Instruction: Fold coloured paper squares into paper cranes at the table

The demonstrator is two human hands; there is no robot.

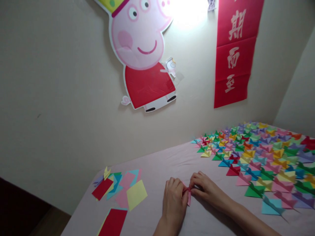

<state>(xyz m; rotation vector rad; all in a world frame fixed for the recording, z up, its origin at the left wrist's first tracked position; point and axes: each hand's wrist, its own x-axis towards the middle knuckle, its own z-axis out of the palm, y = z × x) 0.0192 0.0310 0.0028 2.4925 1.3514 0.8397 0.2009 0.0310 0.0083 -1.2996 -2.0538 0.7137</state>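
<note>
Between my two hands is a small piece of folded pink paper (189, 199), just above or on the pale bed sheet (157, 167). My left hand (174, 196) is curled over its left side, thumb and fingers pinching it. From the right, my right hand (202, 186) pinches its upper end with thumb and forefinger. Much of the paper is hidden by my fingers, so its exact folded shape does not show. To the right stand many rows of folded paper cranes (262, 173) in many colours, the nearest a light blue crane (272, 206).
Loose paper squares lie at the left, among them a yellow sheet (136, 194) and a red sheet (113, 223). A small yellow folded piece (106, 173) stands behind them. On the wall hang a cartoon pig cutout (150, 85) and a red banner (233, 68).
</note>
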